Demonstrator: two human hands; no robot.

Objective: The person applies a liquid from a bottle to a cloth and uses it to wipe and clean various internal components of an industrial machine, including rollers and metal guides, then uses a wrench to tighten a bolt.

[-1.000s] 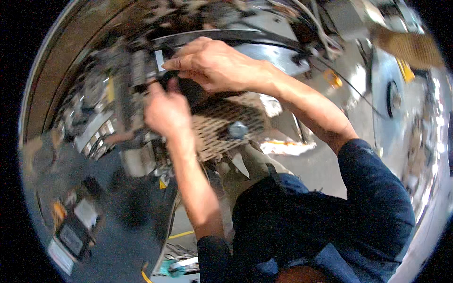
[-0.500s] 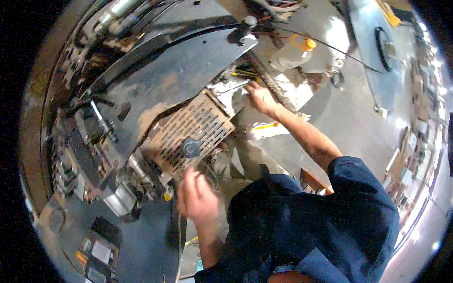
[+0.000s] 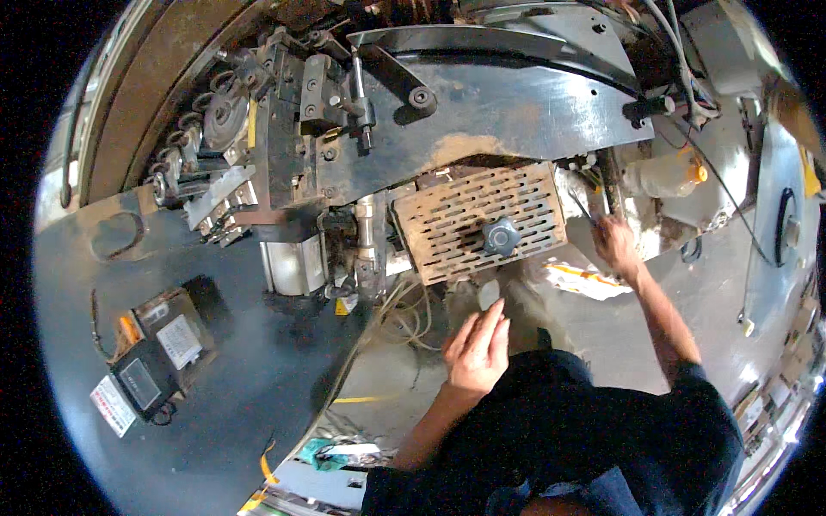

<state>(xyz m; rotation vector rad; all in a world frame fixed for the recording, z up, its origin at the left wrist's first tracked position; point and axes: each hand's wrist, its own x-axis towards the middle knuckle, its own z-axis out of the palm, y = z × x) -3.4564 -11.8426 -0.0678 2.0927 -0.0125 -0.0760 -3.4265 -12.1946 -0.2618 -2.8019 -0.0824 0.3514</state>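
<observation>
My right hand (image 3: 616, 244) is closed at the right end of the machine, beside a slotted metal guard. A slim metal wrench (image 3: 579, 203) runs from its fingers toward the guard; the fingers cover part of it. My left hand (image 3: 476, 353) is in the air below the guard, fingers stretched out and nothing in them. The slotted guard (image 3: 456, 211) is tan and rust-stained, with a dark star-shaped knob (image 3: 501, 236) on its front.
Behind the guard spreads a dark steel plate (image 3: 508, 107). A clear jug with an orange cap (image 3: 667, 175) stands right of my right hand. Thin hoses (image 3: 413, 318) hang near my left hand. On the left, a dark tabletop (image 3: 232, 370) bears a small boxed device (image 3: 138, 383).
The whole view has turned, so the machine sits further right and more level. My right hand stays by the guard's right end with the wrench. My left hand's fingers have straightened.
</observation>
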